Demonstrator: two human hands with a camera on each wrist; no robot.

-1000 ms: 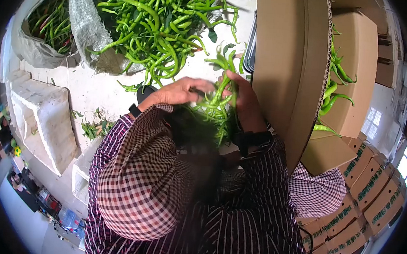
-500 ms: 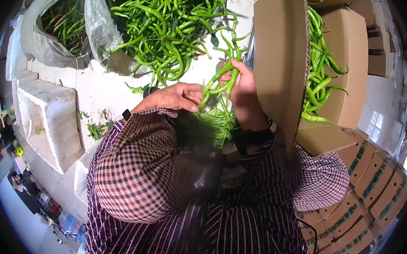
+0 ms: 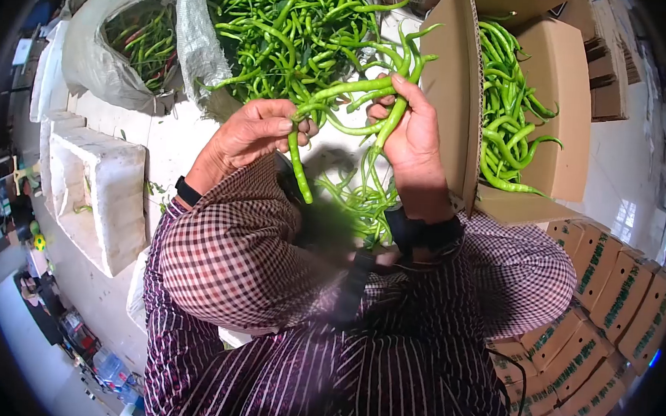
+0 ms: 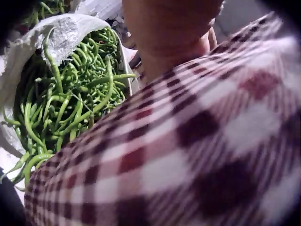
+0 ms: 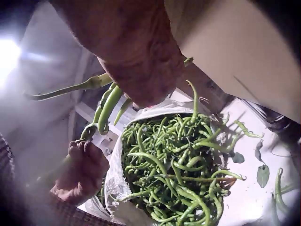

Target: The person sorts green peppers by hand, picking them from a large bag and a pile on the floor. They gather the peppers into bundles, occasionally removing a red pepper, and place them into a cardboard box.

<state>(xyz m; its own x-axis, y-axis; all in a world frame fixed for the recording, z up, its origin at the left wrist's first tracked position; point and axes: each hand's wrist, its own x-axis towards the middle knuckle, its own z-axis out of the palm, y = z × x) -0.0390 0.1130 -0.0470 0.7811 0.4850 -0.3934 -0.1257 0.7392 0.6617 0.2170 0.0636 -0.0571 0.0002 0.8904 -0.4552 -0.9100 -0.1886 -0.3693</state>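
My right hand (image 3: 418, 129) grips a small bunch of long green chili peppers (image 3: 395, 124), their ends sticking out past the thumb. To its left, my left hand (image 3: 258, 131) pinches a green chili pepper (image 3: 298, 171) between thumb and fingers, its tip hanging down. More held peppers span the gap between the two hands. In the right wrist view, the right hand (image 5: 136, 52) is above and the left hand (image 5: 82, 172) below, with peppers (image 5: 110, 103) between them. The left wrist view shows mostly the checked sleeve (image 4: 188, 155), which hides the left fingers.
A white sack (image 3: 198, 43) brimming with green chilies lies ahead, beside another sack (image 3: 87, 52). At right stands a cardboard box (image 3: 556, 115) with chilies inside. Loose chilies (image 3: 367, 210) lie below the hands. A white foam box (image 3: 123, 203) sits at left, stacked cartons (image 3: 604, 270) at lower right.
Both hands have moved forward, away from the body, with the right still gripping its bunch. The left hand has come to pinch a pepper. The view has shifted, showing more peppers in the box.
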